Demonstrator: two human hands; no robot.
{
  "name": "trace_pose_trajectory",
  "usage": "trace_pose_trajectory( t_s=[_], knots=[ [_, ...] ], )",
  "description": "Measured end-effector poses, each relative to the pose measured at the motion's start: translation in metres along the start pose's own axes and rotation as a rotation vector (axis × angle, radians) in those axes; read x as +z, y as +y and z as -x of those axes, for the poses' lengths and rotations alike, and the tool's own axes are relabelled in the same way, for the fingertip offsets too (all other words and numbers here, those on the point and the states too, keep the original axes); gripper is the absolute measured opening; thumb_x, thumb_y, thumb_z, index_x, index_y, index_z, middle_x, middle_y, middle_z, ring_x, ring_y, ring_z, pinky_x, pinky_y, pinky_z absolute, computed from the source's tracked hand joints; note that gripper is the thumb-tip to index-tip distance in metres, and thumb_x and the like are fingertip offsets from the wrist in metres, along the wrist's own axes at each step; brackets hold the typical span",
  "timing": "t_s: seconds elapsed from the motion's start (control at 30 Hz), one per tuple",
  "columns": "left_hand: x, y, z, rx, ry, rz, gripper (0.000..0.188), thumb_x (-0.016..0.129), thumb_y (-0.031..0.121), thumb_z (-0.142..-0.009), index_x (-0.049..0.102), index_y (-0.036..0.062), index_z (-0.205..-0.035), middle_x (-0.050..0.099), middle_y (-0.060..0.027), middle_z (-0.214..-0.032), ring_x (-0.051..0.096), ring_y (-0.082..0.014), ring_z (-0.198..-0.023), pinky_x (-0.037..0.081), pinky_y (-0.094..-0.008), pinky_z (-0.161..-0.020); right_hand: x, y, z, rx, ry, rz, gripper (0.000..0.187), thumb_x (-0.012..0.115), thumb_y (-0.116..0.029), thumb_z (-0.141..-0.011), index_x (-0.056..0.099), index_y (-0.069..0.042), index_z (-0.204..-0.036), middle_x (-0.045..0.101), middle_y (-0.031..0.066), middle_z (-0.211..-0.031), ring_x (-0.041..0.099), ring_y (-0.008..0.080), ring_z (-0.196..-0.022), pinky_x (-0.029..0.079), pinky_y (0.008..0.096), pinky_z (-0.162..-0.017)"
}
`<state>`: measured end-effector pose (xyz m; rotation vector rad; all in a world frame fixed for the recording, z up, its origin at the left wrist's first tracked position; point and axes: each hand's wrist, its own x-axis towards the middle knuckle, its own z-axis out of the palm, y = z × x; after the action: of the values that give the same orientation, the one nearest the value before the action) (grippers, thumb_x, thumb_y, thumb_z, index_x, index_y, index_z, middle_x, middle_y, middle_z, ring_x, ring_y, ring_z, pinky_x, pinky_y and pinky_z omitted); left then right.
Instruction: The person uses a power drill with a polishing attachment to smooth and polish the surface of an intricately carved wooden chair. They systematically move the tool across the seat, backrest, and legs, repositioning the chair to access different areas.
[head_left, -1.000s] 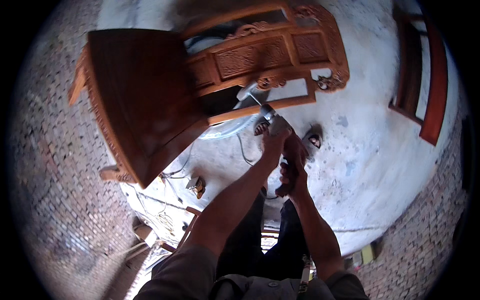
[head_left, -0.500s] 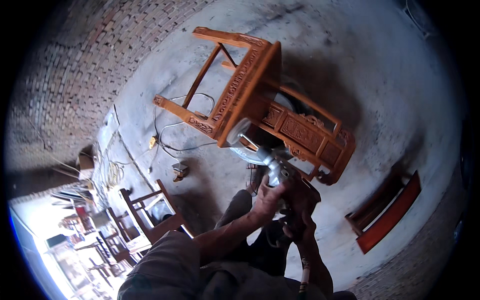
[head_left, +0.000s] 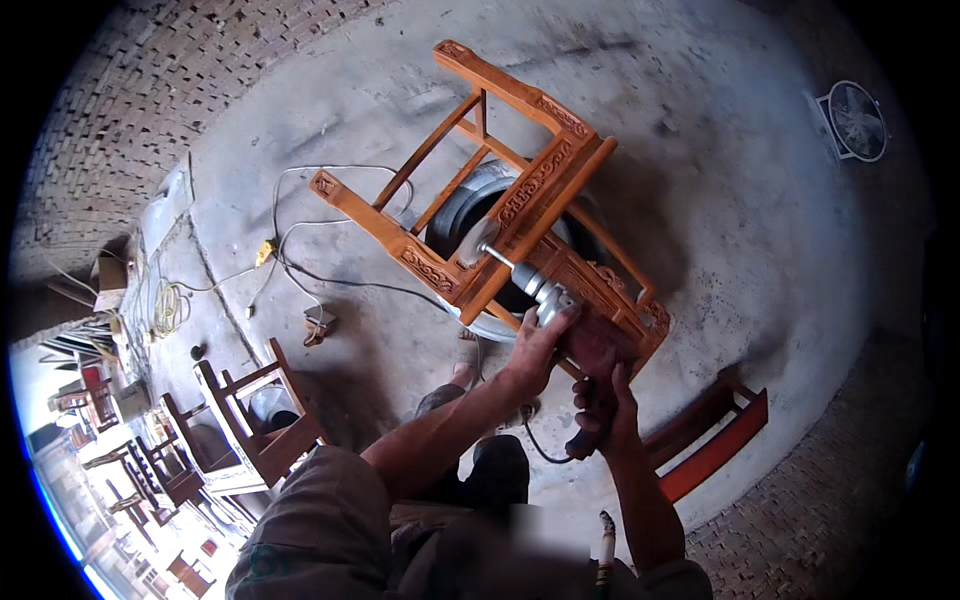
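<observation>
My left hand (head_left: pixel 538 350) wraps round the silver front end of an electric sander (head_left: pixel 600 338), whose body is dark red. Its rear handle is in my right hand (head_left: pixel 604 402). From the sander's head a thin metal shaft runs to a round disc (head_left: pixel 474 243), blurred as if spinning. The disc lies over the carved seat rail of a reddish-brown wooden chair (head_left: pixel 540 185); I cannot tell whether it touches. Tipped over with its legs pointing away to the upper left, the chair rests on a grey round drum-like support (head_left: pixel 470 195). Part of its carved back is hidden behind the sander.
Cables (head_left: pixel 345 285) and a yellow connector (head_left: pixel 265 252) trail over the floor on the left. A small wooden block (head_left: pixel 318 325) lies nearby. More chair frames (head_left: pixel 265 440) stand at lower left. A red-brown wooden piece (head_left: pixel 715 445) is at right, a fan (head_left: pixel 855 120) farther off.
The view has shifted, so the chair sits differently in it and the fan shows fully. The sander's disc has moved from beside the seat's corner to over the carved rail.
</observation>
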<state>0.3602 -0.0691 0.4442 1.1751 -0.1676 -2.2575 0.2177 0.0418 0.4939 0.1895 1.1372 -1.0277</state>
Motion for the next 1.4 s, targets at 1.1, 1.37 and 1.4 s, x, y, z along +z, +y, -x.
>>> trace_pose_trajectory(
  t_s=[1.1,1.37,1.4],
  knots=[
    [0.051,0.04,-0.076,0.136,0.063,-0.179,0.061,0.074,0.033,-0.082,0.053,-0.002,-0.127,0.067,-0.0118,-0.107,0.064,-0.0213,-0.097,0.051,-0.0351,-0.086,0.029,-0.061,-0.041,-0.108,0.023,-0.124,0.044,0.056,-0.051,-0.099,0.056,-0.007,-0.107,0.061,0.0066,-0.086,0.052,0.0119,-0.06,0.039,0.0218,-0.041],
    [-0.023,-0.016,0.087,0.181,0.287,-0.116,0.081,0.081,0.036,-0.081,0.041,-0.0043,-0.139,0.063,-0.0171,-0.117,0.061,-0.024,-0.111,0.05,-0.0354,-0.097,-0.011,0.032,0.045,0.223,-0.1,0.157,0.059,0.045,-0.066,-0.098,0.059,-0.009,-0.105,0.056,0.0037,-0.077,0.041,0.0106,-0.048,0.034,0.0241,-0.038],
    [-0.038,-0.017,0.119,0.167,0.293,-0.109,0.087,0.081,0.037,-0.08,0.037,-0.0061,-0.142,0.061,-0.0181,-0.121,0.059,-0.0248,-0.115,0.048,-0.0352,-0.099,0.0,0.053,0.057,0.194,0.098,0.092,0.061,0.042,-0.066,-0.099,0.058,-0.008,-0.111,0.059,0.0061,-0.081,0.043,0.0132,-0.048,0.036,0.0256,-0.038]
  ],
)
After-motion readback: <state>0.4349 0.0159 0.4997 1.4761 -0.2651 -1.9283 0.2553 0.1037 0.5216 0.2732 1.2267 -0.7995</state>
